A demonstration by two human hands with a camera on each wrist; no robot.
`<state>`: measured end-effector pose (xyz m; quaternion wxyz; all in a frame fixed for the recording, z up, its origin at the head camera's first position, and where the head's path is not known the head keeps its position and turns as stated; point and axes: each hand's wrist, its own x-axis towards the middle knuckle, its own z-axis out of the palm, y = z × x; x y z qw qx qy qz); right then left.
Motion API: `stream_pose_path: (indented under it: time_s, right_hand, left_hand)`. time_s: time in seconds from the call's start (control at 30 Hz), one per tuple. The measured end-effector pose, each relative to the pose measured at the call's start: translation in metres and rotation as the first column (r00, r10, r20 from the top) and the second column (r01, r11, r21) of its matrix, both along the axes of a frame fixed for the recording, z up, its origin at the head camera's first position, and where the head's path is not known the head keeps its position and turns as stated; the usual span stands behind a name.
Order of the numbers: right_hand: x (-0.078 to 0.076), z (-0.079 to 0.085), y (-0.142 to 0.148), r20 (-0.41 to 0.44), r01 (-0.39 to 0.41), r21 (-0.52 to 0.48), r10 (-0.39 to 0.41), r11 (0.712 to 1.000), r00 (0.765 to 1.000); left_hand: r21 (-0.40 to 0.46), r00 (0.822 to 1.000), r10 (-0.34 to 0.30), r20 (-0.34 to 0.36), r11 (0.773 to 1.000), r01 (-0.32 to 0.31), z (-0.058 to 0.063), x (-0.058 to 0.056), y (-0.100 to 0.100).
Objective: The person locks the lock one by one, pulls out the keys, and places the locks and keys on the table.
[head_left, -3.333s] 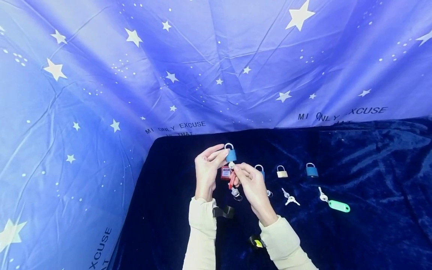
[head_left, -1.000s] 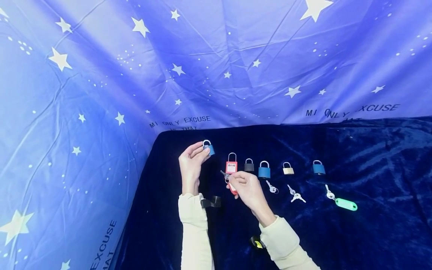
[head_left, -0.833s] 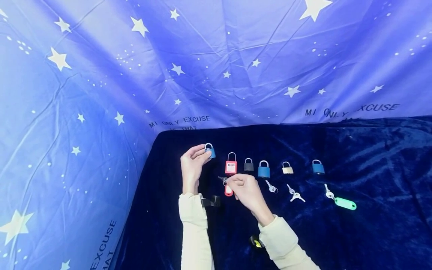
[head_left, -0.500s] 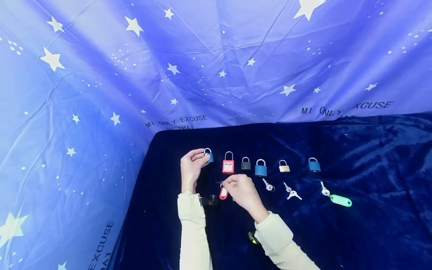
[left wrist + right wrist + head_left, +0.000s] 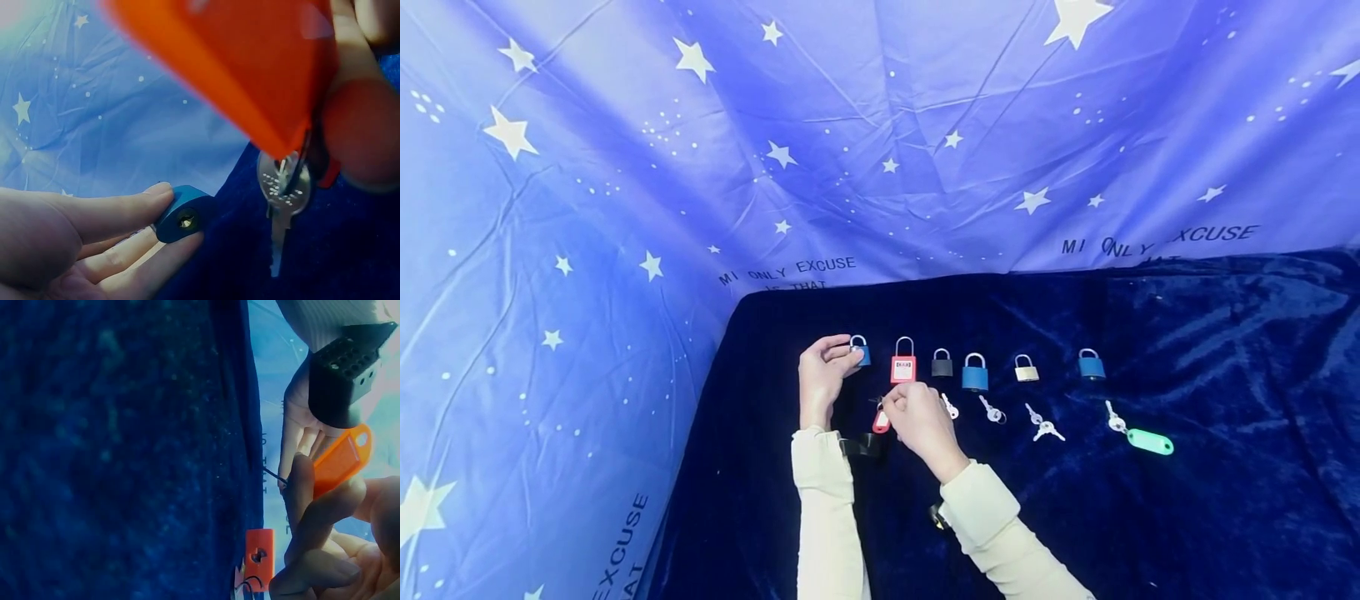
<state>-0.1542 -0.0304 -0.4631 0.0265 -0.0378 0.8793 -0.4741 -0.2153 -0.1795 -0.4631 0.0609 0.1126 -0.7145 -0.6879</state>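
My left hand [image 5: 822,375] pinches a small blue padlock [image 5: 863,357] between thumb and fingers, at the left end of a row of padlocks. In the left wrist view its underside faces the camera, the brass keyhole [image 5: 186,221] bare. Lower and to the right, my right hand [image 5: 921,421] pinches a key ring with a red key tag [image 5: 881,420]; the tag looks orange in both wrist views. From it a silver key [image 5: 281,212] hangs, pointing down, apart from the padlock. Just beyond the right hand stands a red padlock [image 5: 903,370] with a tall shackle.
Rightward on the dark blue velvet lie a black padlock [image 5: 942,367], a larger blue padlock [image 5: 975,377], a brass padlock [image 5: 1026,373] and another blue padlock [image 5: 1091,365]. Keys [image 5: 992,410] lie before them, one with a green tag [image 5: 1150,442]. A starry curtain [image 5: 880,167] hangs behind.
The key, earlier at the blue padlock's underside, has come away from it. My left hand has moved left, then lower with the padlock; my right hand has carried the keys left and down.
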Motion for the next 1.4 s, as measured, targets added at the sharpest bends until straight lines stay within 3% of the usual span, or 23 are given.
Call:
stream_pose_path:
  time_s: [0.2,0.4,0.5,0.7,0.8,0.93,1.0,1.4]
  right_hand:
    - [0.0,-0.003,0.006,-0.003,-0.004,0.134,0.005,0.991,1.0]
    - [0.001,-0.005,0.007,0.021,-0.042,0.285,0.038,0.958,0.999]
    - [0.002,-0.004,0.007,0.012,-0.049,0.318,0.047,0.947,0.999]
    - [0.002,-0.003,0.005,0.012,-0.057,0.326,0.056,0.944,0.998]
    - [0.002,-0.003,0.004,-0.002,-0.057,0.327,0.061,0.943,0.998]
    - [0.002,-0.004,0.002,-0.04,-0.046,0.344,0.063,0.938,0.997]
    - [0.002,-0.005,0.001,-0.061,-0.035,0.362,0.06,0.931,0.996]
    - [-0.001,-0.002,-0.001,-0.128,0.015,0.482,0.053,0.876,0.99]
  left_hand:
    - [-0.001,1.0,0.007,0.029,1.0,-0.007,-0.003,-0.002,0.006]
    - [-0.164,0.999,0.012,0.053,0.987,-0.004,-0.006,-0.004,0.013]
    - [-0.229,0.998,0.0,0.064,0.973,0.014,-0.007,-0.004,0.016]
    - [-0.26,0.997,-0.012,0.082,0.965,0.033,-0.008,-0.004,0.017]
    - [-0.327,0.996,-0.005,0.09,0.944,0.035,-0.008,-0.003,0.016]
    - [-0.453,0.995,0.015,0.098,0.891,0.031,-0.007,-0.001,0.014]
    - [-0.482,0.995,0.02,0.099,0.876,0.03,-0.006,0.0,0.014]
    - [-0.564,0.997,0.022,0.08,0.825,0.027,-0.005,0.0,0.015]
